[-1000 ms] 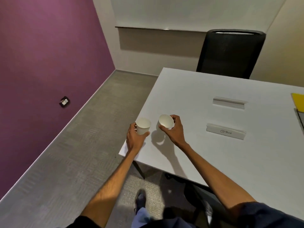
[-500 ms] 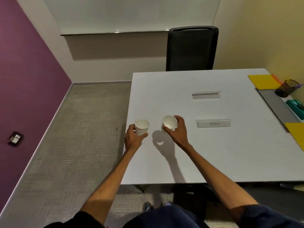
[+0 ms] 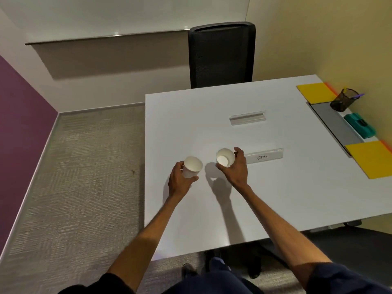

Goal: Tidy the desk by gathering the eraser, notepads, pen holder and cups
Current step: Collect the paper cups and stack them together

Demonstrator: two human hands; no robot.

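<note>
My left hand [image 3: 180, 182] grips a white paper cup [image 3: 192, 167] above the white desk's left edge. My right hand [image 3: 237, 169] holds a second white paper cup [image 3: 224, 157], tilted so its inside shows, lifted over the desk [image 3: 265, 198]. Along the right side lie a yellow notepad [image 3: 315, 92] at the back and another yellow notepad [image 3: 371, 158] nearer me. A black mesh pen holder [image 3: 343, 99] leans by the wall with a purple pen in it. A teal eraser [image 3: 359, 128] rests beside a grey strip.
Two white name strips lie mid-desk: a blank strip [image 3: 247, 117] and a labelled strip [image 3: 265, 157] just right of my right hand. A black mesh chair [image 3: 221, 54] stands behind the desk. Grey carpet [image 3: 74, 177] and a purple wall are to the left.
The camera swung right, bringing the notepads, pen holder and eraser into view. Both hands kept their cups and shifted slightly right over the desk.
</note>
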